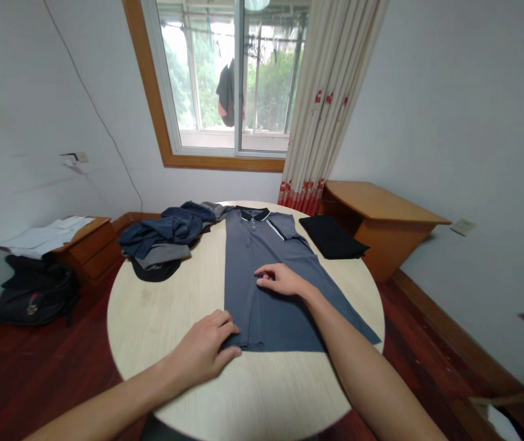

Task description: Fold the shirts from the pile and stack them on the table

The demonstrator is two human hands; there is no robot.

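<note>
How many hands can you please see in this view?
2: the left hand at the near-left corner of the grey shirt, the right hand around its middle.

White walls [464,110], dark red floor [413,343], bright wood-framed window [264,92], patterned curtain [329,98], wooden desk [381,202].

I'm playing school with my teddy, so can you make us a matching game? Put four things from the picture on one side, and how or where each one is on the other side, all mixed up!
Things:
1. Gray polo shirt
2. Black cloth
3. Dark blue and gray clothes
4. Black bag

How or where:
A. In a messy heap at the far left of the round table
B. On the floor, off to the left
C. Laid out with the right hand over it
D. Folded flat near the table's right edge

Pairs: 1-C, 2-D, 3-A, 4-B
</note>
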